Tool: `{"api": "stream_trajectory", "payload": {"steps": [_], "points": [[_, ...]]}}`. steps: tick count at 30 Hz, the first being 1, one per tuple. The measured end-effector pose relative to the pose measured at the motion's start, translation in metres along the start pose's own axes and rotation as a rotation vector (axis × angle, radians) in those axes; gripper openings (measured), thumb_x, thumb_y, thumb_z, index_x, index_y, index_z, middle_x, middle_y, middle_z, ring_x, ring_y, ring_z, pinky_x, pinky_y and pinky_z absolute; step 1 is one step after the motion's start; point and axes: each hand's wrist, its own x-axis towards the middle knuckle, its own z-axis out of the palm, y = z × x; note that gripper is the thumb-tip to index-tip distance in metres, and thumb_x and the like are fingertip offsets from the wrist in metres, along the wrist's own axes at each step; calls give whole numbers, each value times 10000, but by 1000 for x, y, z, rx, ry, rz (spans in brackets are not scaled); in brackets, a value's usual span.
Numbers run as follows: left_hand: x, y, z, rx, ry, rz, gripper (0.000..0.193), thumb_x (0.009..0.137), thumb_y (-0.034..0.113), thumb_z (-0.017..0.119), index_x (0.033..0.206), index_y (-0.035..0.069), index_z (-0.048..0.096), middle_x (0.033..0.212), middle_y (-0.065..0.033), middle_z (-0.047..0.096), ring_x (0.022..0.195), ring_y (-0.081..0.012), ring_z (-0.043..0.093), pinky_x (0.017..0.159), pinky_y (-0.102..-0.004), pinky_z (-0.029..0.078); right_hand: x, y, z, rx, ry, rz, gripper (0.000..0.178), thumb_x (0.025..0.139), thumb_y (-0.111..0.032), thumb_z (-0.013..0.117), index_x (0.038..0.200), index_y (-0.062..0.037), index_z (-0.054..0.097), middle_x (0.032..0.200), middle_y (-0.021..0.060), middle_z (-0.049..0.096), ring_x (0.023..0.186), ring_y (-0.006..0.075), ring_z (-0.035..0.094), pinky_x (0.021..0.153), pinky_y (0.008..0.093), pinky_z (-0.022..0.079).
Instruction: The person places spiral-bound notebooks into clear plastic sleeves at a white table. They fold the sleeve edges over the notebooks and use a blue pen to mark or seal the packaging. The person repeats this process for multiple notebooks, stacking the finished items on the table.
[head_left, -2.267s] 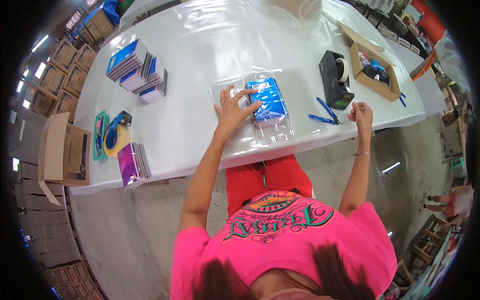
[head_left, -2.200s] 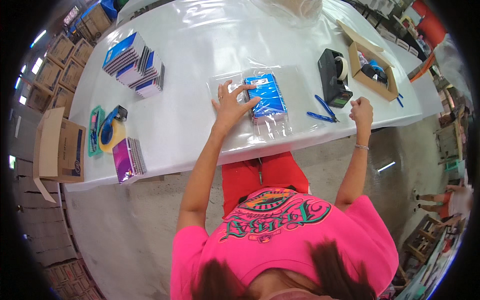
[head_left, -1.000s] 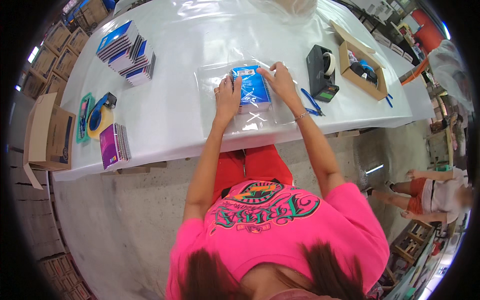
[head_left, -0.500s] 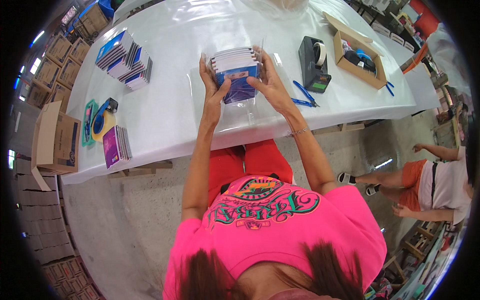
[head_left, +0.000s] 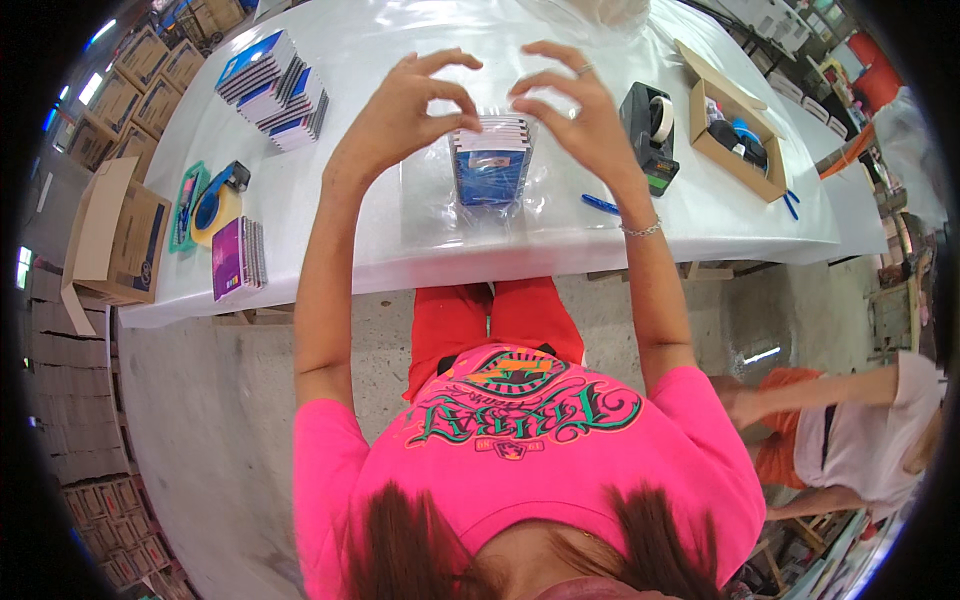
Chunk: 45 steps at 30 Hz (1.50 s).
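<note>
A stack of spiral notebooks [head_left: 490,178], with a blue cover facing me, stands near the table's front edge inside a clear plastic bag [head_left: 508,208]. My left hand [head_left: 405,112] is raised at the bag's upper left. Its thumb and forefinger curl together at the film, the other fingers spread. On the opposite side, my right hand [head_left: 585,115] makes a similar pinch at the upper right edge. The thin film is hard to make out between the fingertips. Neither hand touches the notebooks themselves.
A black tape dispenser [head_left: 650,140], blue-handled pliers [head_left: 600,204] and an open carton [head_left: 735,160] are on the right. Stacked notebooks [head_left: 275,95], a purple notebook pile [head_left: 237,262] and a green tray [head_left: 187,205] lie left. A person [head_left: 850,420] stands at right.
Both hands have left the notebooks' sides and risen to the top of the bag. The notebooks now stand on the table. The person on the right has moved closer.
</note>
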Motion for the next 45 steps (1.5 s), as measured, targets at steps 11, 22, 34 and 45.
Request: {"api": "stream_trajectory", "payload": {"steps": [11,22,34,45], "points": [[-74,-13,121,-537,640,-423,855,600,252,913,1292,69,446,1213,-84,471,1109,-206,497,931,-360,443,-99,28,64,363,219,478,755,754,-246,804,1383,-145,400,1391,119,404,1291,285,414,1039,426,400],[-47,-17,100,-271,386,-234,278,706,137,803,958,55,716,1007,-66,627,987,-221,572,843,-334,472,-76,27,74,263,49,335,380,818,-257,737,1140,-70,658,1335,188,487,1279,340,442,1022,421,393],[-31,-8,74,-263,122,-287,150,829,142,679,905,13,682,867,-114,652,830,-235,593,752,-342,478,-64,34,72,344,76,375,224,802,-182,723,983,-49,721,1148,135,593,1066,235,556,906,352,440],[-21,0,75,-185,112,-431,346,763,163,688,1068,52,571,934,-153,602,817,-260,602,743,-347,493,-47,40,67,614,71,575,427,791,-173,736,1168,-2,633,1029,82,586,951,133,563,808,264,459]]}}
